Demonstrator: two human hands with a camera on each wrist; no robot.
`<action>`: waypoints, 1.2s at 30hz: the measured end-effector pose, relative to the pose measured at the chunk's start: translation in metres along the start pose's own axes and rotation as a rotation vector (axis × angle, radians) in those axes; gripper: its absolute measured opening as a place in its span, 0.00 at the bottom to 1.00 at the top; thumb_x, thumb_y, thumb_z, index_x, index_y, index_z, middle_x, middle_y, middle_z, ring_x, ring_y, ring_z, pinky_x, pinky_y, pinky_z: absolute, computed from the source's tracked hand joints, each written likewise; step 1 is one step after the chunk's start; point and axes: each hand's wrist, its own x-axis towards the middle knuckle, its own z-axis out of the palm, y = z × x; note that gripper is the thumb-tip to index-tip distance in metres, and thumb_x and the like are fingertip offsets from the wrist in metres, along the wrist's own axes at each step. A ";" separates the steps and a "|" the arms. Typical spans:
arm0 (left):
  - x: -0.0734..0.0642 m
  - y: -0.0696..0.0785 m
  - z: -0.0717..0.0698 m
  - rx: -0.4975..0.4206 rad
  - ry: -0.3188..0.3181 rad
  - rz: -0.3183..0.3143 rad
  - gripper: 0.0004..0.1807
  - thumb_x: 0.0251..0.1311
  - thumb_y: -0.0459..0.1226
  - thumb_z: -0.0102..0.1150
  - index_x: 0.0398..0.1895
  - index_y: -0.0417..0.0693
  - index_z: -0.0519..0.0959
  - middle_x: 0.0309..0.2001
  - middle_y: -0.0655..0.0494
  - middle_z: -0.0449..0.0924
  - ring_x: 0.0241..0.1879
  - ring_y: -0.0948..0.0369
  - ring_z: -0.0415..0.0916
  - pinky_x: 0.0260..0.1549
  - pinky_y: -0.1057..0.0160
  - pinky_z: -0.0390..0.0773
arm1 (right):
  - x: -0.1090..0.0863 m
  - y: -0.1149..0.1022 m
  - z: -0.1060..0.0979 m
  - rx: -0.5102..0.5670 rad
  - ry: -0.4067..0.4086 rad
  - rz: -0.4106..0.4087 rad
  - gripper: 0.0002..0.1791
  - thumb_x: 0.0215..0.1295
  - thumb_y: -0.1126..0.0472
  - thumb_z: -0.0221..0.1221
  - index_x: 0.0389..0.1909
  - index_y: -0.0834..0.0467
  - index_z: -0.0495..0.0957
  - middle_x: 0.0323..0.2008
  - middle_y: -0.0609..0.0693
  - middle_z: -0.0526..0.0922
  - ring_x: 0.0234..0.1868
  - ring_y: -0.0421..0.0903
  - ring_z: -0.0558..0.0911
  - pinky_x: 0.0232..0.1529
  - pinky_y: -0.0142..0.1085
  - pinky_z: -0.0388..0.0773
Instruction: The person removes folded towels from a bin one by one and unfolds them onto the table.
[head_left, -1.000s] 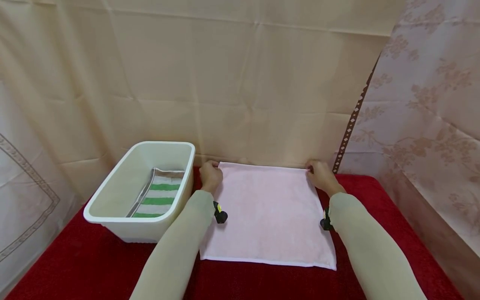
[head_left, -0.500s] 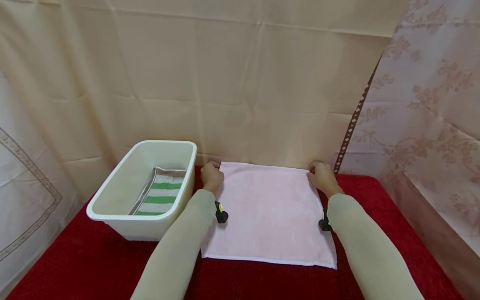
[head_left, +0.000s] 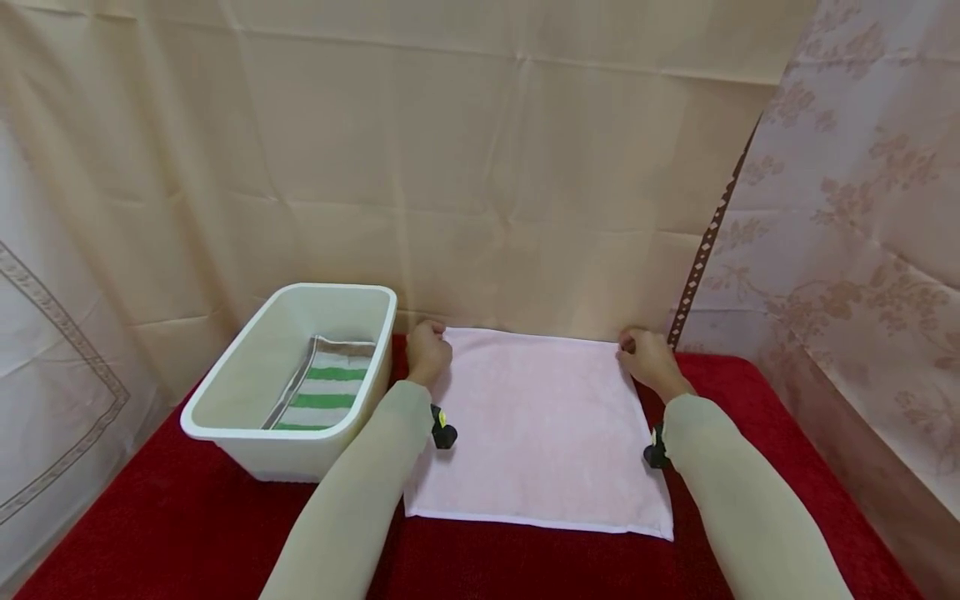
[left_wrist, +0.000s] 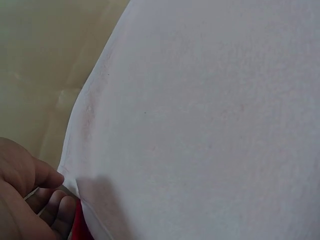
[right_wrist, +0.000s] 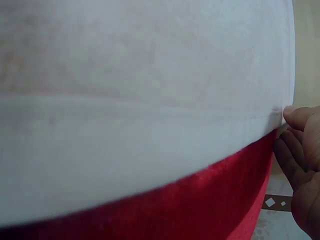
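We see both hands pinching one pink cloth point(head_left: 540, 433) by two neighbouring corners: in the head view the left hand point(head_left: 428, 354) grips the corner at the centre of the frame, just left of the cloth's upper edge, and the right hand point(head_left: 649, 362) grips the corner at right of centre. In the left wrist view we find the thumb and curled fingers meeting at the corner, lower left; in the right wrist view, the thumb lies over the corner and a finger beneath it, at the right edge. The cloth thus extends from the grip toward the bottom of the head view, its upper hem drawn nearly straight between the hands and its lower hem running free across the red cover point(head_left: 165, 533). Whether the upper hem touches the cover we cannot tell. We judge the cloth light, soft and limp, with a napped face unlikely to slip or break; having no stiffness of its own, it should sag if held at one point, so the two hemmed corners seem the best places to take hold. Farther out, left of centre, we note a white tub point(head_left: 288, 437) near the left forearm, with a green-striped cloth point(head_left: 330, 387) inside; a beige curtain point(head_left: 465, 158) fills the upper frame.
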 end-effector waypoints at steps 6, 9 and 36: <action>-0.003 0.006 -0.003 -0.011 0.013 0.076 0.18 0.57 0.24 0.50 0.48 0.36 0.83 0.41 0.44 0.82 0.44 0.47 0.79 0.49 0.51 0.79 | -0.004 -0.003 -0.005 0.003 -0.013 0.000 0.13 0.71 0.64 0.60 0.51 0.67 0.79 0.47 0.65 0.83 0.47 0.60 0.79 0.56 0.54 0.80; -0.004 0.008 -0.004 -0.018 0.000 0.100 0.18 0.57 0.24 0.49 0.49 0.35 0.82 0.41 0.44 0.81 0.43 0.47 0.78 0.48 0.51 0.78 | -0.006 -0.007 -0.008 0.004 -0.017 -0.003 0.14 0.71 0.64 0.61 0.52 0.67 0.79 0.47 0.65 0.83 0.47 0.60 0.79 0.56 0.54 0.80; -0.064 0.024 -0.012 0.492 -0.310 0.431 0.11 0.65 0.30 0.61 0.50 0.39 0.84 0.46 0.45 0.83 0.47 0.50 0.80 0.47 0.53 0.83 | -0.041 -0.019 -0.012 -0.097 -0.043 -0.368 0.11 0.63 0.69 0.65 0.44 0.70 0.82 0.35 0.57 0.84 0.38 0.53 0.82 0.44 0.51 0.82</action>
